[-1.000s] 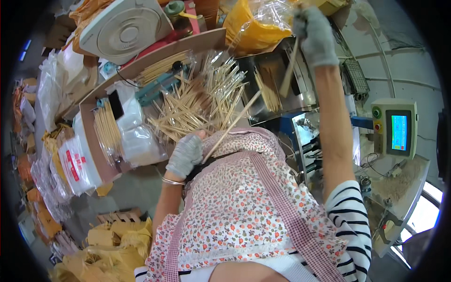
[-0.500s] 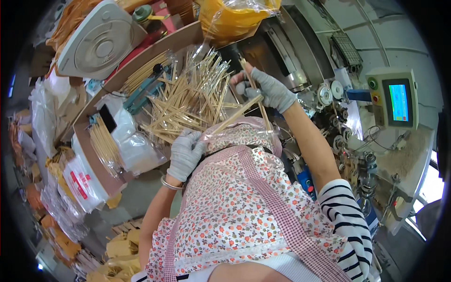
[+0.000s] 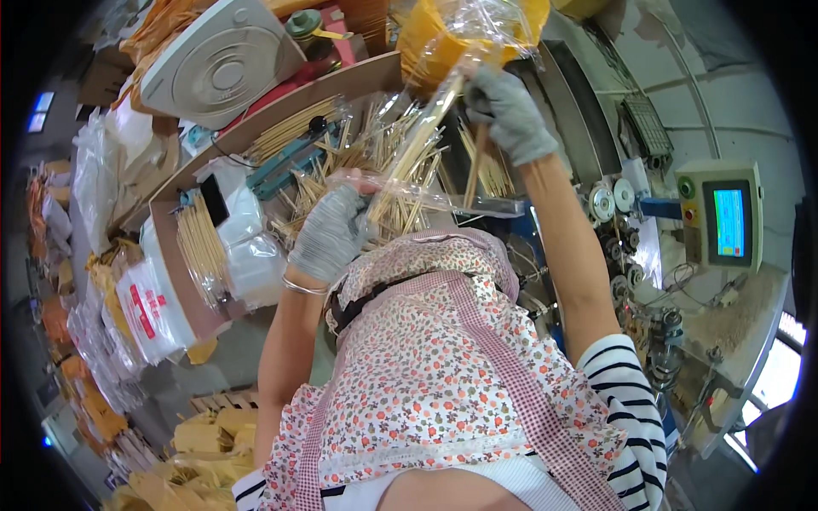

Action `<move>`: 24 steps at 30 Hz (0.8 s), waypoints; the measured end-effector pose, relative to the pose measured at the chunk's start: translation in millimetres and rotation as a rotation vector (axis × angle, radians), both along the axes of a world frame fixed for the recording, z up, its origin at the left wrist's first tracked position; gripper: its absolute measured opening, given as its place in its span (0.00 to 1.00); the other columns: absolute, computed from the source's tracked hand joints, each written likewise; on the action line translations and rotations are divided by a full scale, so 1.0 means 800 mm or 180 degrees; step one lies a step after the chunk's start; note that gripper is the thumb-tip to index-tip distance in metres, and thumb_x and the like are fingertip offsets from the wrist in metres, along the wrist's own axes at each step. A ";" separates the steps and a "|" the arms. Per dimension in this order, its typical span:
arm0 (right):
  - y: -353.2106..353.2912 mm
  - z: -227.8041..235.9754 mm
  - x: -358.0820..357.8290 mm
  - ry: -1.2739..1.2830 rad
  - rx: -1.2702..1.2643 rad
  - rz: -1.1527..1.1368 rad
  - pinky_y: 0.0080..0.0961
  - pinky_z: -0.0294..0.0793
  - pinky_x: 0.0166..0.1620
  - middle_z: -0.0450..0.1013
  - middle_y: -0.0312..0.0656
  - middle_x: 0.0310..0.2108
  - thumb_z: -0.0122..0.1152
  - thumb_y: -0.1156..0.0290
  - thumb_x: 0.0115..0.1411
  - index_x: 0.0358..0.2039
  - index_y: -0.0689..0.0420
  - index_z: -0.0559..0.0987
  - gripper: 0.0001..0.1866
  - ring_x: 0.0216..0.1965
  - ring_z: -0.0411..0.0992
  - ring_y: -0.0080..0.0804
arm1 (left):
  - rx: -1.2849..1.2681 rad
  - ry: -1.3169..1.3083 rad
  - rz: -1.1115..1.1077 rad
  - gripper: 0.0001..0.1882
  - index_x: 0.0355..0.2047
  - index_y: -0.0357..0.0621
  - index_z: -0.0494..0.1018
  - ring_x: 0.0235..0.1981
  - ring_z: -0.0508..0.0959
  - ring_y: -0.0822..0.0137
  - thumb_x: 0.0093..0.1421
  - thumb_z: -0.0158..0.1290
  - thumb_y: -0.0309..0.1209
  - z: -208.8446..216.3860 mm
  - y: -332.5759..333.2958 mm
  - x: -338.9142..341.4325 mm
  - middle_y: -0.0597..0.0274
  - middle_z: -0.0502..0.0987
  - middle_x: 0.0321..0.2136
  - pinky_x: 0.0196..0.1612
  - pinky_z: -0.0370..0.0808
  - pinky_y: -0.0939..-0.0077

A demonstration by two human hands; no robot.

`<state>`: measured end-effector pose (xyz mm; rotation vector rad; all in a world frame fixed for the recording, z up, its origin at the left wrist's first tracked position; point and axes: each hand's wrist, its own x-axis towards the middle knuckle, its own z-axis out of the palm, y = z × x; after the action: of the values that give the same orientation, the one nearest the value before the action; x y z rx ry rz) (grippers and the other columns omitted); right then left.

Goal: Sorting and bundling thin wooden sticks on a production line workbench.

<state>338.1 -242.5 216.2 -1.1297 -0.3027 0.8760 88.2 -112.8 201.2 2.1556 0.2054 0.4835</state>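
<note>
My right hand (image 3: 513,119), in a grey glove, is raised near the yellow bag, its fingers closed on the upper end of some wrapped chopsticks (image 3: 423,128) in clear plastic. These slant down to my left hand (image 3: 328,234), also gloved, whose fingers are curled at a clear plastic wrapper (image 3: 417,198) by their lower end. Exactly what the left fingers pinch is partly hidden. A bare wooden stick (image 3: 476,170) hangs below the right hand. Behind the left hand lies a loose heap of chopsticks (image 3: 290,200), many in clear wrappers, inside a cardboard box (image 3: 179,281).
A yellow plastic bag (image 3: 420,51) stands at the far side. Left of it are a white fan-like appliance (image 3: 223,72) and a teal tool (image 3: 285,168). Bundled sticks (image 3: 200,247) and a dark phone (image 3: 214,200) lie at left. Machinery with a control screen (image 3: 729,221) stands at right.
My right hand has risen away from me toward the yellow bag. My left hand has moved up and over the heap, and the wrapped chopsticks now stretch steeply between both hands.
</note>
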 end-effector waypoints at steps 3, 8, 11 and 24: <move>-0.011 -0.002 0.010 0.0177 0.0002 -0.0058 0.07 0.52 0.15 0.68 0.28 0.18 0.58 0.67 0.57 0.28 0.54 0.74 0.06 0.14 0.57 0.10 | -0.5088 0.0758 0.0743 0.14 0.40 0.39 0.71 0.23 0.67 0.79 0.61 0.48 0.37 0.018 0.009 0.004 0.64 0.74 0.35 0.24 0.65 0.84; -0.012 -0.008 0.005 0.0419 -0.0304 -0.0393 0.08 0.55 0.16 0.68 0.28 0.19 0.61 0.66 0.55 0.28 0.53 0.74 0.07 0.15 0.61 0.11 | -0.4773 0.0631 0.0438 0.12 0.33 0.40 0.74 0.18 0.60 0.83 0.62 0.46 0.36 0.013 -0.001 0.004 0.73 0.66 0.18 0.18 0.55 0.89; -0.007 -0.010 0.008 0.0293 -0.0089 -0.0105 0.09 0.56 0.16 0.68 0.27 0.19 0.61 0.66 0.54 0.28 0.53 0.74 0.07 0.15 0.61 0.12 | -0.3525 0.1497 0.0135 0.12 0.31 0.41 0.74 0.16 0.59 0.84 0.62 0.47 0.37 0.035 -0.012 0.009 0.77 0.62 0.16 0.18 0.52 0.89; 0.018 0.005 -0.125 -0.0535 -0.0522 -0.0160 0.14 0.61 0.27 0.66 0.27 0.22 0.59 0.66 0.57 0.34 0.60 0.75 0.11 0.24 0.60 0.13 | -0.2415 0.0206 0.1437 0.11 0.25 0.43 0.68 0.20 0.57 0.85 0.63 0.43 0.32 -0.011 -0.072 0.021 0.79 0.61 0.18 0.20 0.55 0.88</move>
<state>238.0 -228.3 220.6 -1.3613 -0.3436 0.7733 104.7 -170.3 192.6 1.3729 0.7879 0.4854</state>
